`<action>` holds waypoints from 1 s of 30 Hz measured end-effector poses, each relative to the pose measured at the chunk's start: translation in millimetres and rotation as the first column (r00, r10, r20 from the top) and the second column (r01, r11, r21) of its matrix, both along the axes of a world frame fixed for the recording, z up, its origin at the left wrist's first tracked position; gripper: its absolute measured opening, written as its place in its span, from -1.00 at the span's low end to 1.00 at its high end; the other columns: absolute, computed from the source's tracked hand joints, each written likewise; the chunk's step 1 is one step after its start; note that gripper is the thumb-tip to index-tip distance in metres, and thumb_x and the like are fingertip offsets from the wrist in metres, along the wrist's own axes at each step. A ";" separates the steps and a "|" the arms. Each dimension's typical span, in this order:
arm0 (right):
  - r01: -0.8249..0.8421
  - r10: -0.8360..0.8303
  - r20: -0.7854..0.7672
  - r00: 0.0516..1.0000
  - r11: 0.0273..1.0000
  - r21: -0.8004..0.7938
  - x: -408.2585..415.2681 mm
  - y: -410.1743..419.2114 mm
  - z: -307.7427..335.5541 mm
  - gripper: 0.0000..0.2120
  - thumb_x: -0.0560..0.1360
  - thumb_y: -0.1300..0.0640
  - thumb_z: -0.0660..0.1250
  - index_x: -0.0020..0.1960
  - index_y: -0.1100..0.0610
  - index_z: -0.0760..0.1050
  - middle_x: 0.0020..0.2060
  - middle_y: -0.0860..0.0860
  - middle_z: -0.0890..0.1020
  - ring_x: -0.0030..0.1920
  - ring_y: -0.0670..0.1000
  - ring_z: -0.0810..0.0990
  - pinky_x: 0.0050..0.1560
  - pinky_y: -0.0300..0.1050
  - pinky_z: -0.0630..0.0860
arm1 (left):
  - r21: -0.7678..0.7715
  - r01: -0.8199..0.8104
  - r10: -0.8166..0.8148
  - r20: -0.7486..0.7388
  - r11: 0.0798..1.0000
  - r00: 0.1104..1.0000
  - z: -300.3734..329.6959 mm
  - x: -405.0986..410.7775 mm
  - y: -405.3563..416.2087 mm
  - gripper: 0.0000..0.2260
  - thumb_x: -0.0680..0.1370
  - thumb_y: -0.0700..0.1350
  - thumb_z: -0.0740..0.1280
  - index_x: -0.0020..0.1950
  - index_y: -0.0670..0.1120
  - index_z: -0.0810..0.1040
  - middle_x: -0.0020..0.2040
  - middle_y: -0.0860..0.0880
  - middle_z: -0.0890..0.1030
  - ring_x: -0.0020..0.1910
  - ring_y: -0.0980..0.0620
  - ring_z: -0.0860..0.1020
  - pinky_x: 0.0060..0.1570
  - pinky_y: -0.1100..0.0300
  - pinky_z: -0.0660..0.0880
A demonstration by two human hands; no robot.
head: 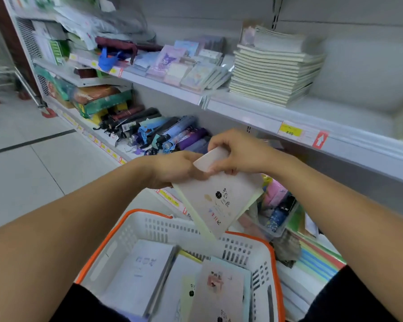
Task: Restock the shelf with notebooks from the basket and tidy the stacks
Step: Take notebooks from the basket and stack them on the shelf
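While both hands hold 1 notebook (219, 201) above the basket (147, 225), the left hand (175, 169) grips its top corner and the right hand (236, 152) pinches the upper edge. To shelve it well, I'd square it flat, carry it to the tall stack (273, 66) on the shelf (247, 108), and align edges.

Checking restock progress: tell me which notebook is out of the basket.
The pale notebook with black lettering, gripped by both hands above the basket; the others lie inside it.
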State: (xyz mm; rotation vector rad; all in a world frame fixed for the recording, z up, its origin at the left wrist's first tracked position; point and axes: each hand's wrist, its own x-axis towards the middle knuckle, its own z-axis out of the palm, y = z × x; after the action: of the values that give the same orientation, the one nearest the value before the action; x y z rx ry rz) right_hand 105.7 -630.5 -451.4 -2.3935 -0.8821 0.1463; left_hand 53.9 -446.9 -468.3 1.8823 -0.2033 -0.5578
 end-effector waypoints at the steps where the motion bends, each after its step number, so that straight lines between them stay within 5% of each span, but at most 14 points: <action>1: 0.016 -0.014 0.097 0.995 1.000 -0.023 1.0 -1.3 -0.6 -0.67 0.34 0.06 0.60 -0.01 0.08 0.53 -0.22 -0.12 0.55 -0.36 -0.15 0.56 -0.26 -0.05 0.54 | -0.033 -0.029 0.030 0.004 0.999 1.000 0.6 1.9 0.4 -0.76 0.59 -0.30 0.27 0.22 -0.08 0.55 0.06 -0.14 0.68 -0.07 -0.06 0.67 -0.07 0.11 0.63; 3: 0.101 -0.100 0.321 0.942 0.995 0.016 3.4 -6.2 3.5 -0.48 0.36 -0.13 0.54 0.23 -0.03 0.47 0.08 -0.12 0.45 -0.20 -0.19 0.51 -0.11 -0.09 0.49 | -0.150 -0.095 0.096 -0.003 0.984 0.995 8.6 3.7 2.3 -0.74 0.59 -0.31 0.26 0.25 -0.11 0.53 0.11 -0.16 0.67 -0.02 -0.10 0.67 0.01 0.06 0.63; 6: 0.274 -0.434 0.484 0.760 0.889 0.367 -2.7 -18.0 22.8 -0.46 0.44 -0.24 0.42 0.28 0.00 0.40 0.25 -0.07 0.36 -0.04 -0.07 0.51 -0.04 -0.07 0.50 | -0.376 -0.191 0.204 -0.006 0.907 0.979 25.7 6.5 7.8 -0.70 0.59 -0.31 0.25 0.30 -0.10 0.50 0.13 -0.15 0.67 0.01 -0.11 0.67 0.02 0.05 0.62; 8: 0.403 -0.616 0.440 0.653 0.775 0.487 -4.7 -27.8 37.8 -0.46 0.46 -0.25 0.39 0.26 0.07 0.38 0.22 -0.02 0.39 0.08 0.00 0.49 0.04 -0.03 0.50 | -0.472 -0.212 0.265 0.048 0.856 0.963 37.5 9.7 7.3 -0.66 0.59 -0.29 0.25 0.34 -0.05 0.46 0.16 -0.11 0.66 0.09 -0.14 0.65 0.02 0.04 0.62; 9: 0.464 -0.659 0.324 0.678 0.726 0.507 -5.7 -31.4 46.1 -0.46 0.47 -0.25 0.37 0.25 0.08 0.37 0.19 -0.01 0.45 0.10 0.01 0.52 0.06 -0.01 0.52 | -0.506 -0.232 0.309 0.073 0.831 0.948 43.4 12.9 4.7 -0.66 0.60 -0.28 0.25 0.36 -0.04 0.44 0.17 -0.10 0.66 0.12 -0.16 0.63 -0.04 0.06 0.63; 11: 0.511 -0.527 -0.142 0.838 0.667 0.543 -13.6 -32.5 61.7 -0.57 0.53 -0.21 0.33 0.16 0.11 0.42 -0.02 0.01 0.65 -0.05 0.04 0.66 -0.11 0.01 0.61 | -0.565 -0.274 0.400 0.111 0.779 0.910 56.5 20.4 -5.1 -0.67 0.62 -0.26 0.25 0.37 -0.03 0.43 0.17 -0.08 0.66 0.11 -0.15 0.64 -0.16 0.09 0.64; 13: 0.505 -0.196 -0.506 0.840 0.623 0.598 -22.2 -27.7 68.1 -0.72 0.62 -0.07 0.27 0.11 0.15 0.49 -0.29 0.04 0.70 -0.40 0.04 0.66 -0.47 -0.15 0.55 | -0.611 -0.289 0.458 0.138 0.737 0.878 72.0 29.6 -19.1 -0.69 0.62 -0.26 0.24 0.35 -0.03 0.44 0.17 -0.06 0.66 0.03 -0.07 0.67 -0.21 0.14 0.63; 16: 0.509 -0.107 -0.521 0.847 0.445 0.737 -17.8 -26.9 70.7 -0.83 0.67 0.15 0.19 0.20 0.18 0.47 -0.35 0.02 0.62 -0.61 -0.08 0.40 -0.64 -0.29 0.31 | -0.620 -0.290 0.477 0.157 0.729 0.865 96.2 44.8 -39.8 -0.75 0.63 -0.19 0.26 0.31 -0.05 0.46 0.14 -0.07 0.66 -0.04 -0.03 0.67 -0.28 0.16 0.61; 21: 0.486 -0.141 -0.465 0.874 0.237 0.841 8.5 -56.6 86.0 -0.84 0.69 0.19 0.12 0.20 0.15 0.43 -0.12 0.05 0.62 -0.56 -0.12 0.30 -0.62 -0.30 0.18 | -0.479 -0.309 0.484 0.300 0.822 0.822 120.1 81.2 -64.0 -0.81 0.62 -0.12 0.28 0.20 -0.14 0.48 -0.17 -0.09 0.52 -0.55 0.11 0.39 -0.61 0.32 0.25; 26: 0.451 -0.153 -0.432 0.889 0.126 0.884 55.4 -73.2 111.5 -0.86 0.69 0.25 0.07 0.12 0.20 0.40 -0.17 0.10 0.55 -0.59 -0.14 0.29 -0.63 -0.33 0.18 | -0.610 -0.224 0.487 0.306 0.760 0.818 118.8 97.8 -78.1 -0.77 0.62 -0.06 0.29 0.25 -0.07 0.47 -0.01 -0.09 0.65 -0.21 0.00 0.64 -0.34 0.21 0.59; 30: 0.570 -0.143 -0.562 0.815 0.017 0.822 128.9 -82.1 156.1 -0.82 0.67 0.35 0.02 -0.05 0.25 0.35 -0.20 0.19 0.48 -0.66 -0.15 0.31 -0.68 -0.37 0.19 | -0.633 -0.273 0.529 0.257 0.724 0.809 122.1 109.6 -55.5 -0.79 0.60 -0.02 0.31 0.20 -0.06 0.53 0.04 -0.08 0.68 -0.02 -0.08 0.67 -0.21 0.15 0.60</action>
State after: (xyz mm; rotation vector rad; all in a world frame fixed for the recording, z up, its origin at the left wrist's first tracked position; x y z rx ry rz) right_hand 234.5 -712.6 -295.3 -1.0725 0.0257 -0.2214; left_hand 163.6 -502.3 -346.3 1.3554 -0.1944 0.2309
